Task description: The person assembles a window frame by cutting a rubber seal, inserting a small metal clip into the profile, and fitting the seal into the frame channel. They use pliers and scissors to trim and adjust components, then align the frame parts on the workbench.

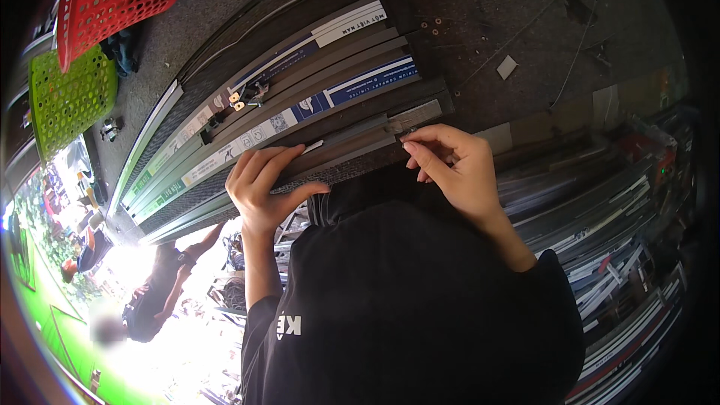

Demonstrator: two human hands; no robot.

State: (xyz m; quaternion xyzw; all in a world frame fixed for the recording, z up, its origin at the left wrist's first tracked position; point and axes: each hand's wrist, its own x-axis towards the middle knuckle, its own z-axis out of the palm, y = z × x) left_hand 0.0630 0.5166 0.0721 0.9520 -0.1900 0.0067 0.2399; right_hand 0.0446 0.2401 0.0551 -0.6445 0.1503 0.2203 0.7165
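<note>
My left hand [259,184] lies on the nearest long grey metal profile [352,135], fingers stretched over it and thumb apart toward my body. A small whitish strip [315,145] shows by its fingertips. My right hand [457,169] is just off the right end of that profile, thumb and index finger pinched together. A tiny dark piece shows at their tips, too small to name. Beyond lie more parallel profiles, one with a blue and white printed film [367,84]. Small metal fittings [247,96] rest on them.
A red perforated basket [124,0] and a green one [71,97] stand at the far left. Stacked profiles [600,217] fill the right side. Scraps, including a pale square [507,67], lie on the dark surface beyond. Another person [154,300] is at the lower left.
</note>
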